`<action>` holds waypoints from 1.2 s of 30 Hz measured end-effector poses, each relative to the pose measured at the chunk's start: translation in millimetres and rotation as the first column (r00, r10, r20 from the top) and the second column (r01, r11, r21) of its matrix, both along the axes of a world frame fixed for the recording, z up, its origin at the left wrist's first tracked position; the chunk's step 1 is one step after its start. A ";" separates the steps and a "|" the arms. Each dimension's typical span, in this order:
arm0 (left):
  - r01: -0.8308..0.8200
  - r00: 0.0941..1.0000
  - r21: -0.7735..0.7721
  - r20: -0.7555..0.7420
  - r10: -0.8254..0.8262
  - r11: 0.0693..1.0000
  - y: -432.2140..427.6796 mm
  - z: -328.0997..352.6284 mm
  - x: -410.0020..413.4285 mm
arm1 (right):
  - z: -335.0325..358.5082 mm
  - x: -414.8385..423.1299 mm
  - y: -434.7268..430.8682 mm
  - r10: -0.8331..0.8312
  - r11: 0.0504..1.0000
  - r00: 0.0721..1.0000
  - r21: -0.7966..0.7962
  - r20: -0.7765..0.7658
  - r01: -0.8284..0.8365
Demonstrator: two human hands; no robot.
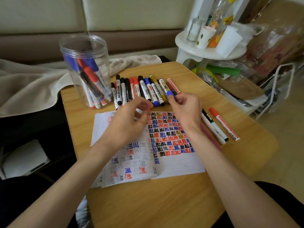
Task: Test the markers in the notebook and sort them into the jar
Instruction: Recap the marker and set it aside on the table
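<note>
An open notebook (pixel 177 163), its pages covered in red, blue and black test marks, lies in the middle of the wooden table (pixel 164 203). Behind it is a row of several markers (pixel 136 89). My right hand (pixel 185 109) pinches the blue-capped end of a white marker (pixel 169 93) at the right end of that row. My left hand (pixel 130 122) hovers over the notebook's top edge with loosely curled fingers and holds nothing I can see. A clear plastic jar (pixel 85 46) at the back left holds several markers.
A red marker (pixel 224 125), two white markers (pixel 213 127) and a pink one lie to the right of the notebook. A beige blanket (pixel 32 83) is draped at the left. A white stool (pixel 210 53) with bottles and cluttered bags stand at the right.
</note>
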State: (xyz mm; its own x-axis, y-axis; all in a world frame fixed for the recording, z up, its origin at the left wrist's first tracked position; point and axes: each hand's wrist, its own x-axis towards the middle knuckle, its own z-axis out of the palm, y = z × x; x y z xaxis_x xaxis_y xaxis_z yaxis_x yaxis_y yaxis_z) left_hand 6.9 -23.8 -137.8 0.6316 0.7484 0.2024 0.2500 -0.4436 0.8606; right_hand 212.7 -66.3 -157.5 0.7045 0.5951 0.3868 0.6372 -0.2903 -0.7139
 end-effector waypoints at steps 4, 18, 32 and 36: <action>0.014 1.000 -0.070 0.029 -0.012 0.997 -6.2 4.0 1.6 | 8.3 -15.8 -17.8 0.034 0.983 0.999 0.177 0.037 -0.040; 0.054 0.990 0.178 -0.139 -0.029 0.983 -29.0 5.7 -4.2 | 19.4 -73.5 -95.4 0.440 0.897 0.731 0.286 -0.522 -0.336; 0.232 0.966 0.444 -0.211 -0.151 0.865 -41.0 7.3 -15.5 | 28.0 -81.0 -105.3 0.427 0.904 0.638 0.302 -0.641 -0.302; 0.292 0.954 0.245 -0.144 -0.263 0.925 -37.8 9.8 -19.1 | 27.5 -78.4 -108.1 0.474 0.880 0.621 0.351 -0.624 -0.320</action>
